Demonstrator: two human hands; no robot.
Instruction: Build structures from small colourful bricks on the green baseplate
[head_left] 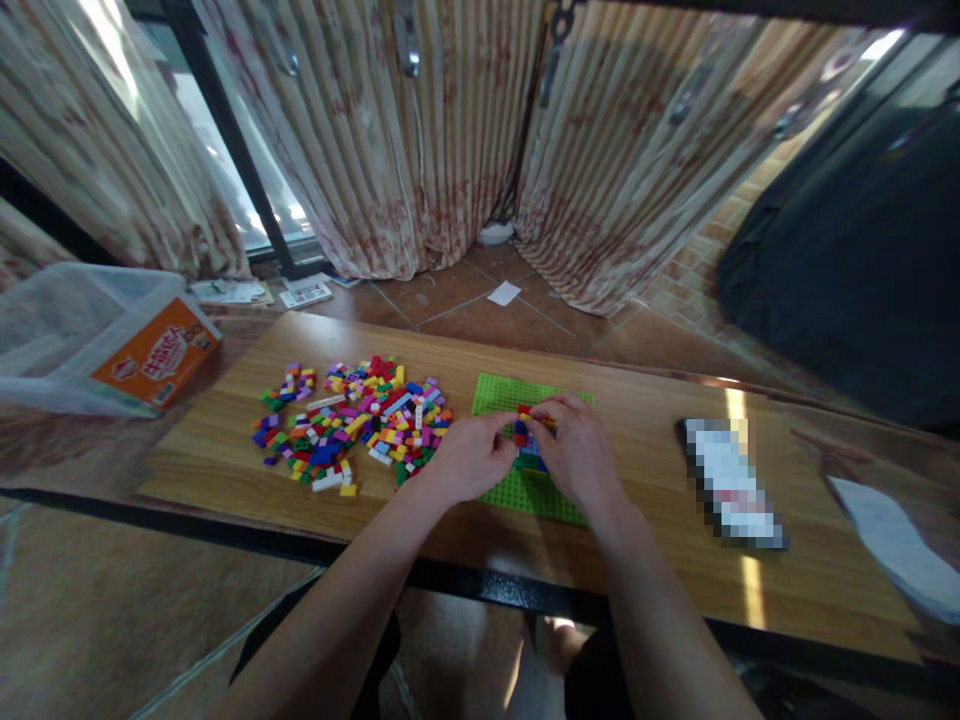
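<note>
A light green studded baseplate (491,394) lies on the wooden table, partly covered by my hands. Near its middle stands a small build of toy bricks (520,432) in red, blue, yellow and other colours. My left hand (472,458) is closed at the build's left side, thumb and index finger against it. From the right, my right hand (576,448) curls its fingers round the other side and top. Between them, the fingers hide much of the build. A large loose pile of coloured toy bricks (352,420) spreads to the left of my left hand.
On the table's right lies a blurred-out phone-like object (731,485), with white paper (896,540) beyond it. A clear plastic bin (60,335) with an orange label stands at the far left. Striped curtains (465,130) hang behind the table (637,480).
</note>
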